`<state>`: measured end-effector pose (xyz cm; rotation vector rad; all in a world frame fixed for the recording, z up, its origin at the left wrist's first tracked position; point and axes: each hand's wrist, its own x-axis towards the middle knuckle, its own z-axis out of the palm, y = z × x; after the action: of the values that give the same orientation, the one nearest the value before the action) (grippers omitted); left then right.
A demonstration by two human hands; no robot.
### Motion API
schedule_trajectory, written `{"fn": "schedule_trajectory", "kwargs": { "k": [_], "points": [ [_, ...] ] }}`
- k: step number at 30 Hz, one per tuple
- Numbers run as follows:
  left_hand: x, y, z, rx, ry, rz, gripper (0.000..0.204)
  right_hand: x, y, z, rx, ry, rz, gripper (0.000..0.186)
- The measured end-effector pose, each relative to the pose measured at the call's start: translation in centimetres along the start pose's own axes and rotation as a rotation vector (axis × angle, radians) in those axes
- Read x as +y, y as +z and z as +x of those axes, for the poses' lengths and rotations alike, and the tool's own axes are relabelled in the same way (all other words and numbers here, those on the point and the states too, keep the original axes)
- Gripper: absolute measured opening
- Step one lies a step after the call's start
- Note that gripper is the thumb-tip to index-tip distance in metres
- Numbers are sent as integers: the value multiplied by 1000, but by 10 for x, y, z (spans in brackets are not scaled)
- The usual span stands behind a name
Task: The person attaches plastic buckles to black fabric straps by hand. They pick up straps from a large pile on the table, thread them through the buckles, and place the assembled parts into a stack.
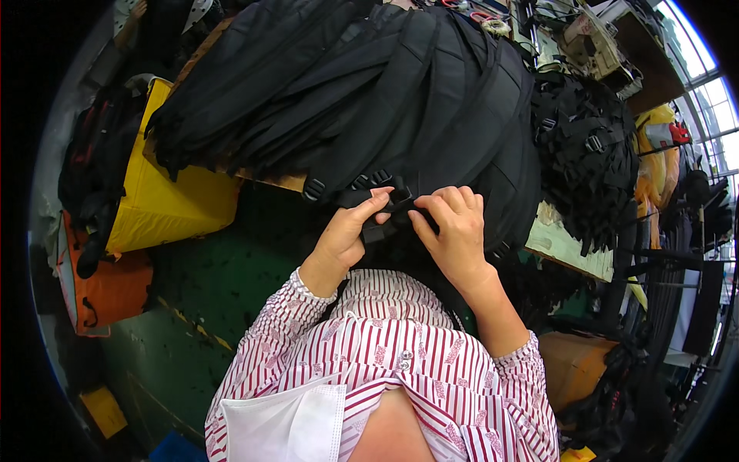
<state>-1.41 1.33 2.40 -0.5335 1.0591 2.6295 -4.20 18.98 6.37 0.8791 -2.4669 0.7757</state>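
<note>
A large pile of black padded shoulder straps [362,92] lies fanned across the work table in front of me. At its near edge my left hand [346,231] is closed, thumb and fingers pinching black webbing [376,231]. My right hand [453,227] is closed in a pinch beside a black strap buckle [402,195]; the fingertips hide what exactly they grip, which seems to be the strap end at the buckle. More black plastic buckles [314,189] show at the strap ends left of my hands.
On the right, a heap of black webbing with buckles [585,146] rests at the table's pale edge [570,250]. Yellow [165,185] and orange [115,289] containers stand at left. A cardboard box [573,369] sits low right. A sewing machine [596,42] is at the back right.
</note>
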Motion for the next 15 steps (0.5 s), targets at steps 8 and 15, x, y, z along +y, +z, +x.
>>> {"fn": "schedule_trajectory", "kwargs": {
  "k": [8, 15],
  "points": [
    [-5, 1, 0, -34, 97, 51, 24, -12, 15, -4, 33, 32, -116, 19],
    [-8, 9, -10, -64, 209, 332, 47, -6, 26, -1, 106, 96, -74, 14]
  ]
}}
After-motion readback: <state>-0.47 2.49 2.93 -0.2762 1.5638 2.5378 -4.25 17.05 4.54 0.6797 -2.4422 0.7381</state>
